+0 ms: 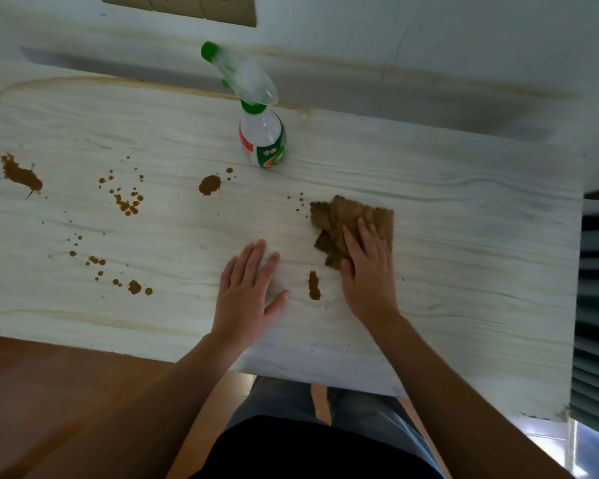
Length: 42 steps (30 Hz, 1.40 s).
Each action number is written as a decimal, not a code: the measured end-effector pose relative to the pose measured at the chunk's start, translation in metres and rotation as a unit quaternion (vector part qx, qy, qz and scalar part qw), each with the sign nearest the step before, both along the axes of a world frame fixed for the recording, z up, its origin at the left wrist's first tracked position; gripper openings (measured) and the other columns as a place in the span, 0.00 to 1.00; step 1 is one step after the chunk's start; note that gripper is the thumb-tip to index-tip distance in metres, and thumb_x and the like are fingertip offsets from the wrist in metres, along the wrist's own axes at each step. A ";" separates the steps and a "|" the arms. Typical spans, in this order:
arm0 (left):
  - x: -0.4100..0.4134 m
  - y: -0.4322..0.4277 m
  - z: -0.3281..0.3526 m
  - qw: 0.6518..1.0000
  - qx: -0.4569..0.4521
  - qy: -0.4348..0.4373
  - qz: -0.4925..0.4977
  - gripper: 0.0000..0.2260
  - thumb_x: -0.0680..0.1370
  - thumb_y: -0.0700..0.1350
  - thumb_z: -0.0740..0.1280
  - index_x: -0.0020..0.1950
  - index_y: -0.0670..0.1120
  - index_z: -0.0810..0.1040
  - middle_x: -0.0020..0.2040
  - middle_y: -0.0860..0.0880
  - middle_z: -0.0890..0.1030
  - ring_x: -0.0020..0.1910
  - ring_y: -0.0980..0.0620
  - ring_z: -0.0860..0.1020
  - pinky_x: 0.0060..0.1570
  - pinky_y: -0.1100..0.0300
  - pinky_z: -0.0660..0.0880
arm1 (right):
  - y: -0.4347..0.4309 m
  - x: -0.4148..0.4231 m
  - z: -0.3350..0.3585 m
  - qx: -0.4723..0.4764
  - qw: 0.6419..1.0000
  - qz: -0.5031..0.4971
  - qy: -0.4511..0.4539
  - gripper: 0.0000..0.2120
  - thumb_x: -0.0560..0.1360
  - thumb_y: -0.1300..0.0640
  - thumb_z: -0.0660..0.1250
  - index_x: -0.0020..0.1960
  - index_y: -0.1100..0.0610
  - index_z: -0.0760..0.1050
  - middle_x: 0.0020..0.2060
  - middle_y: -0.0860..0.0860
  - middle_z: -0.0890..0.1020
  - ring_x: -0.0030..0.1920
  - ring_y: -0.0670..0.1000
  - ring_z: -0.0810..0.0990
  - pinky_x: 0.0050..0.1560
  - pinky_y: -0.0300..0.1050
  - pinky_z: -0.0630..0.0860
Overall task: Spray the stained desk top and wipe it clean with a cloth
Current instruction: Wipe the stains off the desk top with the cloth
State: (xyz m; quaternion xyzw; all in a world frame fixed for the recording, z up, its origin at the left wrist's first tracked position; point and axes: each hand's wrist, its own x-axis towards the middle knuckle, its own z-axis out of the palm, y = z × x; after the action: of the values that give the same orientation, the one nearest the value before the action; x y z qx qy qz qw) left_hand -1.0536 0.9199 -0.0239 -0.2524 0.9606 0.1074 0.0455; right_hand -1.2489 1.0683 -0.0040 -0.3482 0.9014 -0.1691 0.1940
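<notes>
A pale wood-grain desk top [446,257] carries several brown stains, among them a blot [209,184] in the middle and a streak [314,285] between my hands. A clear spray bottle [263,133] with a green nozzle and collar stands upright at the back of the desk. A crumpled brown cloth [339,219] lies right of centre. My right hand [369,271] lies flat on the cloth's near edge, pressing it down. My left hand [251,288] rests flat on the bare desk, fingers spread, holding nothing.
More brown splatters [127,202] and a large smear [21,174] mark the left half of the desk. A white wall with a beige switch plate [194,6] rises behind. Wooden floor [49,392] lies below the near edge; slatted panels [595,340] stand at right.
</notes>
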 end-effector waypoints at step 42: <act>0.000 0.005 0.003 1.000 0.025 0.004 0.017 0.30 0.83 0.61 0.59 0.81 0.48 0.60 0.83 0.44 0.56 0.82 0.46 0.51 0.79 0.44 0.55 | -0.103 -0.045 -0.009 0.003 0.998 0.052 0.036 0.29 0.80 0.60 0.59 0.79 0.50 0.59 0.80 0.54 0.54 0.80 0.56 0.48 0.79 0.54 0.44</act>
State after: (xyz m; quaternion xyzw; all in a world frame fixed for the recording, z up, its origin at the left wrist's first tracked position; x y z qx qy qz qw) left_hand -1.0537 0.9253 -0.0214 -0.2675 0.9532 0.1332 0.0465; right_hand -1.2938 0.9656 -0.0126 -0.4002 0.8888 -0.1431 0.1713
